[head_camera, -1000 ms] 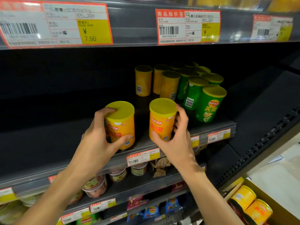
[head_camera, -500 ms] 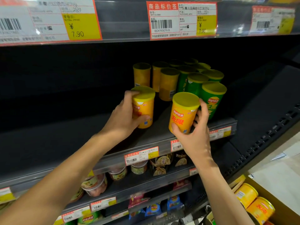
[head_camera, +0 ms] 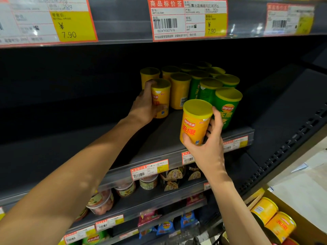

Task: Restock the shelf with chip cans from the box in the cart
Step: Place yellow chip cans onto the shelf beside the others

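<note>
Two yellow chip cans are in my hands at the shelf (head_camera: 164, 137): my left hand (head_camera: 144, 107) wraps one can (head_camera: 160, 97) far back beside the yellow row, while my right hand (head_camera: 207, 145) curls around another can (head_camera: 195, 122), tilted near the shelf's front edge, left of the green cans (head_camera: 227, 105).

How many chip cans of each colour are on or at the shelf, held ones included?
Yellow cans: 5
Green cans: 5
Dim back cans, colour unclear: 2
Total: 12
</note>
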